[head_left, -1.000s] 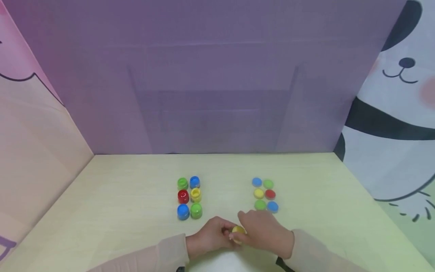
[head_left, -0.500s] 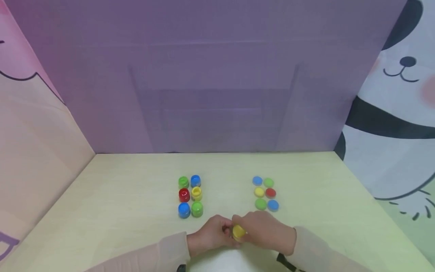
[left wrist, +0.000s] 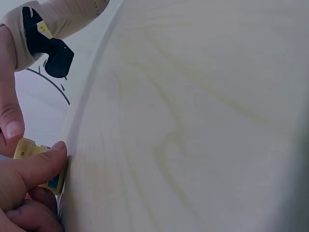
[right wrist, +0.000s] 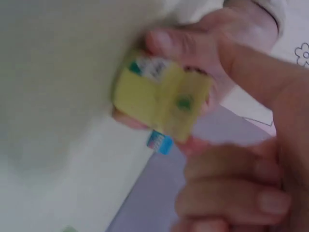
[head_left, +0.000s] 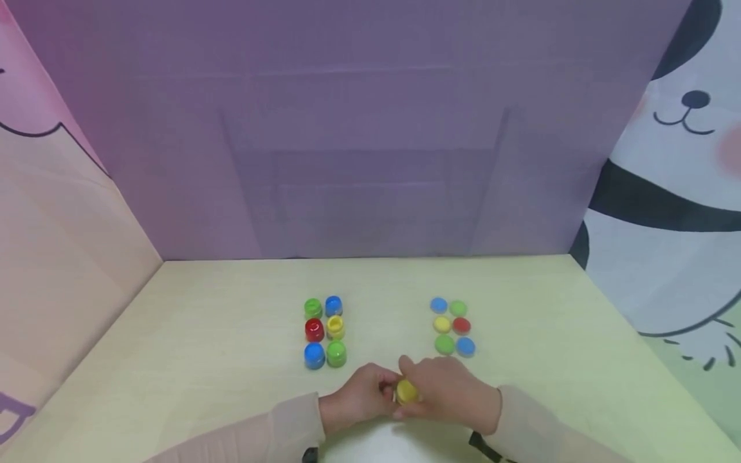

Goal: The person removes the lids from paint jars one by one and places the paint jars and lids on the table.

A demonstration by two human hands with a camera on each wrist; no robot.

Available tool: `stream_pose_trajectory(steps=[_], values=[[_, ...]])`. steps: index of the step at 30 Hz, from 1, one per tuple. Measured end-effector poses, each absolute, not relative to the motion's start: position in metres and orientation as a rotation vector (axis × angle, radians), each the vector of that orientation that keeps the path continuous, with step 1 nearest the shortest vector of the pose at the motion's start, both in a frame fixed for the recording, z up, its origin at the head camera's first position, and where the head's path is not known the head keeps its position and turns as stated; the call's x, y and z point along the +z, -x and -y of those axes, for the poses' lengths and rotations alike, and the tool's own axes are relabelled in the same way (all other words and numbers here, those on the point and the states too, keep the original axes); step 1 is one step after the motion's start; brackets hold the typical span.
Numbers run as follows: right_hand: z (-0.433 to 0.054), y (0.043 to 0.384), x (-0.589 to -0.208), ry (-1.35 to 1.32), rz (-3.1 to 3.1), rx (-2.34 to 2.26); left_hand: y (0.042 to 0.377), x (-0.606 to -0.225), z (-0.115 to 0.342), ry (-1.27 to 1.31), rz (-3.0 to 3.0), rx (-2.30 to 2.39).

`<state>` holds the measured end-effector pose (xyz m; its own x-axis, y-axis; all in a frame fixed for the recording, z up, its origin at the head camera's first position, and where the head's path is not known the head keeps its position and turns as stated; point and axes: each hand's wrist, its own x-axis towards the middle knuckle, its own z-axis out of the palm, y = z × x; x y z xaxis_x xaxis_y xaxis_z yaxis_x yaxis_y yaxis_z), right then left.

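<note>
My left hand (head_left: 363, 397) grips a small yellow jar (right wrist: 140, 96) with printed labels, thumb and fingers around its body. The jar's yellow lid (head_left: 407, 392) faces my right hand (head_left: 454, 392). In the head view that hand's thumb and forefinger are spread to either side of the lid. The right wrist view shows its other fingers (right wrist: 227, 186) bent below the lid, with a gap between palm and lid. In the left wrist view the jar (left wrist: 57, 184) is partly hidden behind the left thumb, close over the table edge.
Several small paint jars stand in two columns left of centre, among them a red jar (head_left: 314, 330) and a green jar (head_left: 336, 354). Flat coloured discs, such as a red disc (head_left: 461, 326), lie right of centre on the pale table (head_left: 220, 321). A purple panel (head_left: 370, 128) rises behind.
My right fingers close in on the yellow lid half a second ago, then spread apart around it now. The left hand keeps its hold on the jar in nearly the same place.
</note>
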<state>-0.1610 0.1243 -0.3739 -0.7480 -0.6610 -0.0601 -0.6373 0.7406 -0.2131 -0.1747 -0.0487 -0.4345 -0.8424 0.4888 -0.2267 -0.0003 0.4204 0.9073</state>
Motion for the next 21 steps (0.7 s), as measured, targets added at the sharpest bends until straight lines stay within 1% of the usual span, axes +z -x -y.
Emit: stream_pose_trajectory(steps=[4,7,21], values=[[-0.12,0.156,-0.377,0.912,-2.894,-0.237,0.175,-0.435,0.049,-0.429,-2.24,1.41],[-0.119,0.154,-0.379,0.856,-2.922,-0.23,0.175,-0.434,0.049,-0.42,-2.242,1.407],[-0.131,0.163,-0.374,1.102,-2.754,-0.355,0.174,-0.432,0.047,-0.369,-2.184,1.413]])
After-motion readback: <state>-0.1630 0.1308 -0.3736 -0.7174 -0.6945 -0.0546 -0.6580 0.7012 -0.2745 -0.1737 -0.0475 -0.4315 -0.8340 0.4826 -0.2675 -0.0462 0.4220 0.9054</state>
